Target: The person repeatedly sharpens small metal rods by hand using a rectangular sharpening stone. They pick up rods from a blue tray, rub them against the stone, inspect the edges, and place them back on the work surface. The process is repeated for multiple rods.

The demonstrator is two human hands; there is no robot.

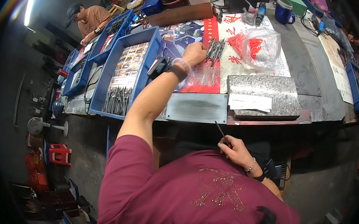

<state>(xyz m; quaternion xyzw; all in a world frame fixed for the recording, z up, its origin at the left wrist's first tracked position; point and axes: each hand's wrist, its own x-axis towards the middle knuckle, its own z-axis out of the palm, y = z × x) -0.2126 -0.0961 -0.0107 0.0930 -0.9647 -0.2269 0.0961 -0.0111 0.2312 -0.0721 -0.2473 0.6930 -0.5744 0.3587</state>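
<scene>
My left hand (194,54) reaches across the table to the left edge of a loose pile of thin dark metal pieces (215,51). Its fingers are curled downward, and the fingertips are hidden, so what they hold cannot be made out. Close to my body, below the table's front edge, my right hand (236,153) pinches one slender dark metal piece (220,129), which points up and away from me. More such dark pieces (117,100) lie bunched at the near end of a blue bin (98,101), with rows of printed cards (132,59) behind them.
A speckled stone block (264,84) bears white paper strips (249,102). Left of it sits a grey metal plate (195,107). Red pieces (254,48) lie in and beside a clear plastic bag (268,51). A blue mug (283,12) stands far right. Another person (93,19) works far left.
</scene>
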